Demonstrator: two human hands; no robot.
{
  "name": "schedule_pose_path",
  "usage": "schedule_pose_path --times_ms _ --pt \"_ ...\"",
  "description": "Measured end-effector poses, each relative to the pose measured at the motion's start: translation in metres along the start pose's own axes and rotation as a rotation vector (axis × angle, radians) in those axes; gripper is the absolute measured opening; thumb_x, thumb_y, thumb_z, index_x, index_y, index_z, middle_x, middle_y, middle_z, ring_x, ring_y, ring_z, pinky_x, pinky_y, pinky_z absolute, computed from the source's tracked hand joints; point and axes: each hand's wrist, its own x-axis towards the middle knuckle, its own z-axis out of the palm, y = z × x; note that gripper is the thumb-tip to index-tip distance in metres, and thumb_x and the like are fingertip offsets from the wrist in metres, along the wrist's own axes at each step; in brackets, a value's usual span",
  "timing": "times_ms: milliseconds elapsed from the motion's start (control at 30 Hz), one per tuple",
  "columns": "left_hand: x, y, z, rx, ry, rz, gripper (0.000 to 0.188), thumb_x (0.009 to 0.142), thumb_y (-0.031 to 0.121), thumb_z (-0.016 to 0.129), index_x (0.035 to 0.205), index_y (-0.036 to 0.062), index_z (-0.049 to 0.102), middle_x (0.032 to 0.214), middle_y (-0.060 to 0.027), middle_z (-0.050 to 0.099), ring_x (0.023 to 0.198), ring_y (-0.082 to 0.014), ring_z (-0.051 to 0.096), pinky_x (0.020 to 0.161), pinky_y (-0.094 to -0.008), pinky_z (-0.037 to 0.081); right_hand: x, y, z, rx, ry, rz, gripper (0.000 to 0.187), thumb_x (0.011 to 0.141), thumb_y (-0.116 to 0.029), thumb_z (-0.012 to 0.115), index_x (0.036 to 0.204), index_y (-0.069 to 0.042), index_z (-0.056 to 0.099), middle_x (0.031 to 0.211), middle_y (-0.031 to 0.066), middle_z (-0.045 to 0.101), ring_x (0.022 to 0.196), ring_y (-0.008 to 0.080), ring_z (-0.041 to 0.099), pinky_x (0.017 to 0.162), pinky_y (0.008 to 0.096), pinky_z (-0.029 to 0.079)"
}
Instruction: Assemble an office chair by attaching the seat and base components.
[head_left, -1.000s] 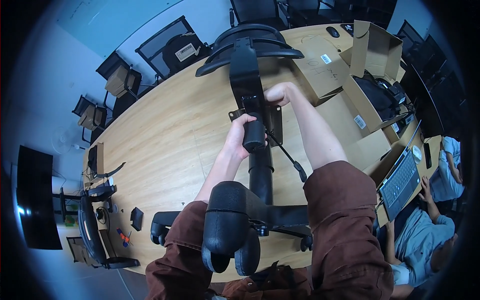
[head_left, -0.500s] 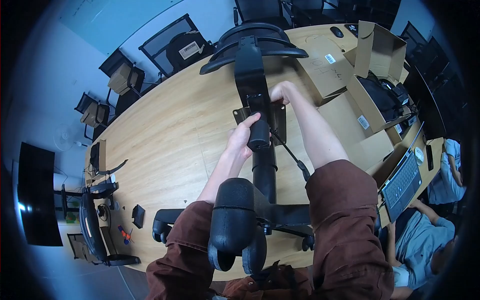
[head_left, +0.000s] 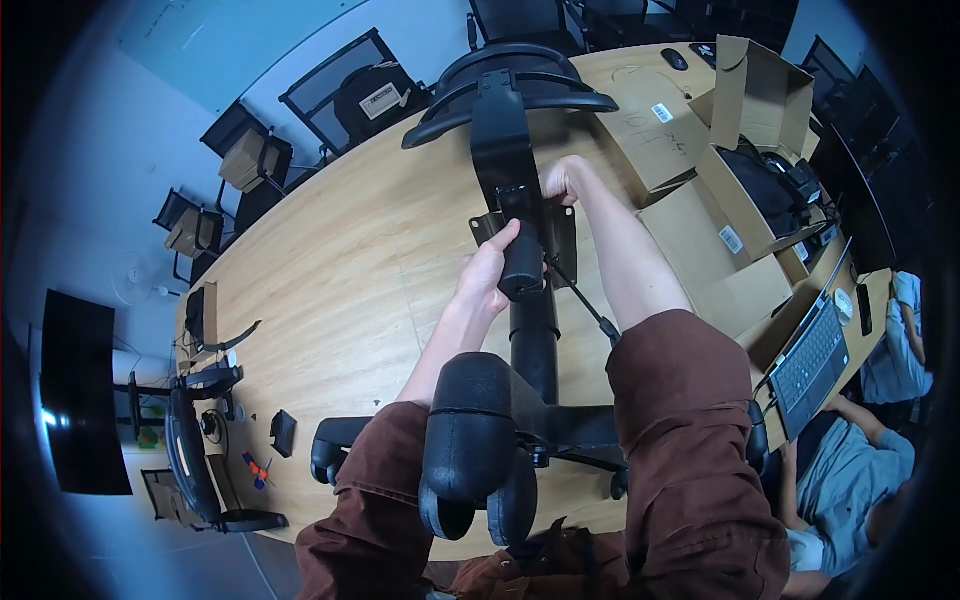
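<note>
A black office chair base with its gas column (head_left: pixel 532 330) lies along the wooden table (head_left: pixel 330 290), its wheeled star base (head_left: pixel 480 460) nearest me. My left hand (head_left: pixel 490 270) is wrapped around the upper end of the black column. My right hand (head_left: pixel 565 180) grips the black seat mechanism plate (head_left: pixel 500 130) just beyond it. A thin black lever (head_left: pixel 585 305) sticks out to the right of the column, under my right forearm. The curved black armrest frame (head_left: pixel 510 95) lies at the far end.
Open cardboard boxes (head_left: pixel 740 150) stand at the right, with a laptop (head_left: pixel 815 360) and a seated person (head_left: pixel 860 480) beyond them. Small black parts (head_left: pixel 283 432) and chair pieces (head_left: pixel 200 470) lie at the left end. Chairs with boxes stand behind the table.
Both hands have kept their grip on the chair assembly. The view has shifted slightly; the column and base look a little further right.
</note>
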Motion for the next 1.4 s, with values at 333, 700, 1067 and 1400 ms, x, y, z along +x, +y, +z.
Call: schedule_pose_path --times_ms 333,700,1067,1400 --pt "0.004 -0.003 -0.003 0.018 -0.004 0.008 0.040 0.097 0.037 0.060 0.113 0.0015 0.053 0.091 -0.0148 0.064 0.072 -0.0293 0.068 0.057 -0.0444 0.058 -0.015 0.002 -0.003 0.007 0.028 -0.027 0.027 0.088 -0.020 0.065 0.112 -0.006 0.065 0.099 0.0052 0.070 0.080 0.0159 0.064 0.073 0.0328 0.052" --pt "0.008 -0.003 -0.004 0.024 -0.023 -0.001 0.040 0.097 0.039 0.059 0.112 0.0023 0.054 0.091 -0.0138 0.063 0.073 -0.0285 0.068 0.059 -0.0443 0.059 -0.012 -0.001 -0.001 -0.010 0.045 -0.005 0.027 0.088 -0.020 0.064 0.112 -0.006 0.065 0.099 0.0061 0.070 0.080 0.0170 0.064 0.073 0.0332 0.052" --pt "0.004 -0.002 -0.002 0.056 -0.027 0.012 0.041 0.096 0.041 0.060 0.110 0.0025 0.056 0.090 -0.0128 0.064 0.073 -0.0278 0.068 0.059 -0.0441 0.058 -0.003 -0.002 -0.001 -0.020 0.058 0.025 0.028 0.088 -0.020 0.064 0.112 -0.006 0.065 0.099 0.0069 0.070 0.080 0.0181 0.065 0.073 0.0336 0.052" --pt "-0.005 -0.003 0.004 -0.034 -0.016 0.063 0.040 0.092 0.029 0.069 0.102 -0.0063 0.054 0.079 -0.0167 0.064 0.061 -0.0274 0.067 0.053 -0.0395 0.057 -0.009 -0.003 0.010 -0.007 0.101 0.102 0.028 0.088 -0.019 0.063 0.112 -0.005 0.065 0.099 0.0076 0.070 0.080 0.0191 0.065 0.074 0.0340 0.052"
